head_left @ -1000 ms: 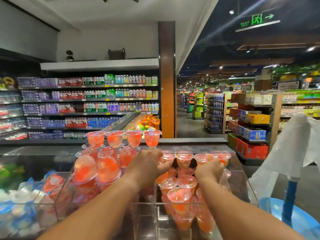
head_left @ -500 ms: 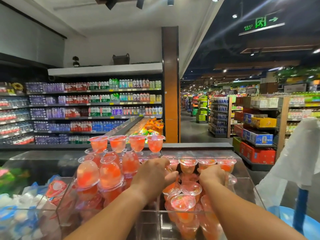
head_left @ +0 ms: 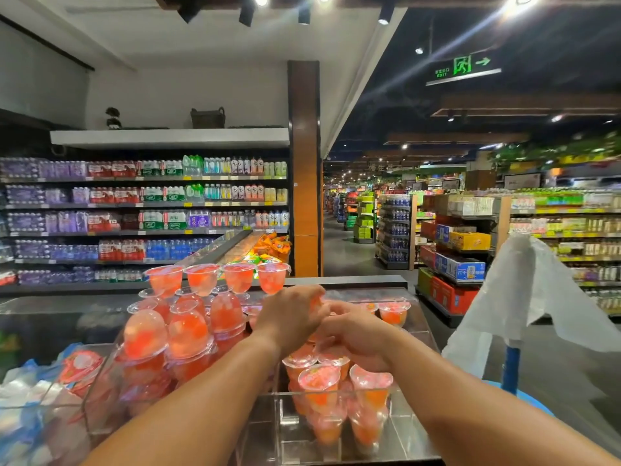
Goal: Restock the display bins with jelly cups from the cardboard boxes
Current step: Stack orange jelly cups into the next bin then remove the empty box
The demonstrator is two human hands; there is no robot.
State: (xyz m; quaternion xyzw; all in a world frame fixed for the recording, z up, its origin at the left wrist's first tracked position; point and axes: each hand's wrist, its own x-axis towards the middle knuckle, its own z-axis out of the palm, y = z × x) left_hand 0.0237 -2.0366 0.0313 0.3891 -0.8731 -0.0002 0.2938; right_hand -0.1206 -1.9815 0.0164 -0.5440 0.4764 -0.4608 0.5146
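Clear jelly cups with red and orange filling are stacked high in the left acrylic bin (head_left: 100, 385), topped by a row of upright cups (head_left: 201, 279). More jelly cups (head_left: 319, 378) lie lower in the right bin (head_left: 336, 396). Both my hands are over the right bin and meet at its middle. My left hand (head_left: 289, 317) curls its fingers round a jelly cup (head_left: 316, 303) at the fingertips. Resting on the pile, my right hand (head_left: 359, 334) reaches curled fingers to that same cup. One cup (head_left: 393, 311) stands at the back right.
A bin of blue and white packets (head_left: 27, 408) sits at the far left. A white plastic bag (head_left: 524, 297) hangs on a blue pole (head_left: 510, 368) to the right. Bottle shelves (head_left: 134, 223) line the back wall, and an aisle (head_left: 346, 253) runs ahead.
My hands were apart at the back row of the right bin; they have drawn together at its middle, the right hand moving left. The camera has tilted upward.
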